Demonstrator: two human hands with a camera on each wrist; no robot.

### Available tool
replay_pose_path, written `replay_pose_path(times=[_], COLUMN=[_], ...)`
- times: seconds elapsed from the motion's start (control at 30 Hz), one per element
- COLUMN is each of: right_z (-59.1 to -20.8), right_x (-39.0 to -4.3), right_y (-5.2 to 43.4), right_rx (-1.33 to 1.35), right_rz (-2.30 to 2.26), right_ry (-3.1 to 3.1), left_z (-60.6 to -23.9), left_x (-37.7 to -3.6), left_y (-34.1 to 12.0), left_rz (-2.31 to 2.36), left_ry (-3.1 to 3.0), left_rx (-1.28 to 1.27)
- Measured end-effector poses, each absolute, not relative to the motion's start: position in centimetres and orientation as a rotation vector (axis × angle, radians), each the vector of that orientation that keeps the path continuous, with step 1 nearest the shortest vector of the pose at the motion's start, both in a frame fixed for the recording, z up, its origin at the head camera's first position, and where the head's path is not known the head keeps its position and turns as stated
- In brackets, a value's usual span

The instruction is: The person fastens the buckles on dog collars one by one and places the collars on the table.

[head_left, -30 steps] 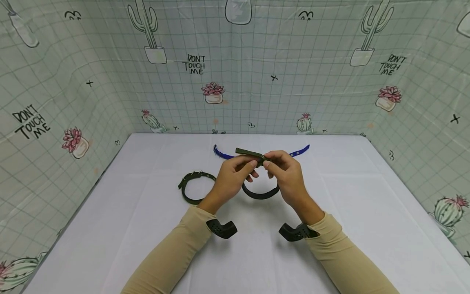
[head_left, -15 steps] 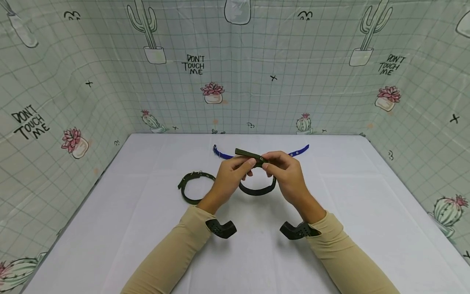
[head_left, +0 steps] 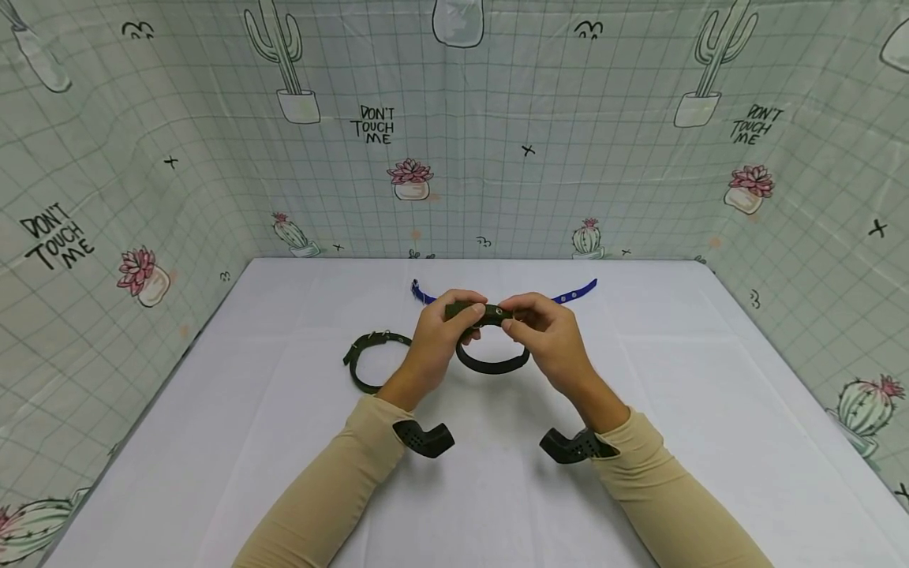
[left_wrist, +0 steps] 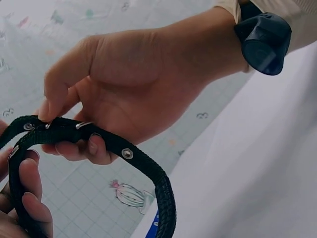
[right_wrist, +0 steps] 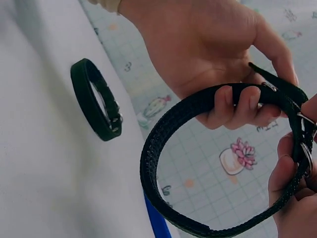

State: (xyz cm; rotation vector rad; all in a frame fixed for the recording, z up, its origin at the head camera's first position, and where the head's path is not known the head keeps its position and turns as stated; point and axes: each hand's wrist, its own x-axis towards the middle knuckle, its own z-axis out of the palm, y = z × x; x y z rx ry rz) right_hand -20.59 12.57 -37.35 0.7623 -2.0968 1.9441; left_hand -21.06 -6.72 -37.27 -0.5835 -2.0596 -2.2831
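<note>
Pinching a dark green collar point(head_left: 492, 368) above the middle of the table point(head_left: 234, 410), between thumb and fingers of both the left hand point(head_left: 436, 339) and the right hand point(head_left: 554, 335), with its loop toward six o'clock. Compared with half a second ago, now pressing its free end point(head_left: 454, 308) under the left thumb, along the band, instead of letting it jut past the fingers between nine and ten o'clock. Also holding the loop slightly nearer nine o'clock than a second ago.

Working over a white, faintly creased surface, with a ring-shaped second collar point(right_wrist: 85, 104) at nine o'clock and a blue strap point(head_left: 577, 293) at twelve, half hidden behind the hands, showing at ten and two. Enclosed from nine through twelve to three o'clock by a pale gridded backdrop point(head_left: 469, 189) printed with cacti, pink succulents and "DON'T TOUCH ME".
</note>
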Motion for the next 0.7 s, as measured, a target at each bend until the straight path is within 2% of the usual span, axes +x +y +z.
replay_pose_path(times=[0.7], right_z=[-37.51], right_x=[-20.63], right_y=[12.44], right_rx=[0.722], right_rz=[1.938], right_ry=[-2.132], left_z=[-37.36], left_x=[-21.05], left_y=[-6.88], left_rz=[-2.153], left_ry=[-2.098], left_rx=[-0.686])
